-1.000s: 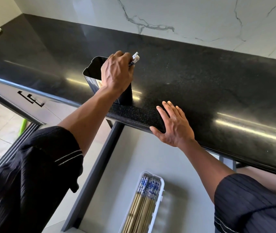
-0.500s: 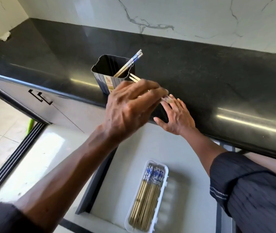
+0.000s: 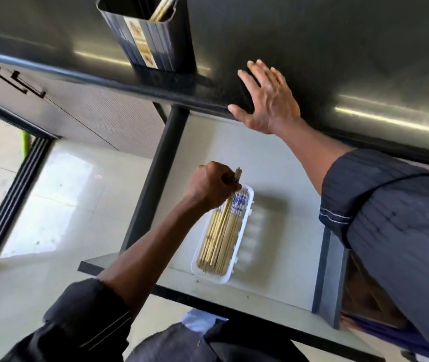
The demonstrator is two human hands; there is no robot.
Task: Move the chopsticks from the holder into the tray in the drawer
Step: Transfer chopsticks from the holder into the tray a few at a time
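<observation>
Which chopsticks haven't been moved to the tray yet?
The chopsticks left standing in the dark holder on the counter; the rest lie in the white tray or in the left hand.

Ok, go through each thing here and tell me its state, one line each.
Drawer: pulled open.
Tray: in drawer, full of chopsticks.
Holder: upright on counter, chopsticks left inside.
Left hand: closed on chopsticks over the tray.
Right hand: flat on counter edge, empty.

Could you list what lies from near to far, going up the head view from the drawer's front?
Tray of chopsticks → left hand gripping chopsticks → right hand on the counter edge → holder.
</observation>
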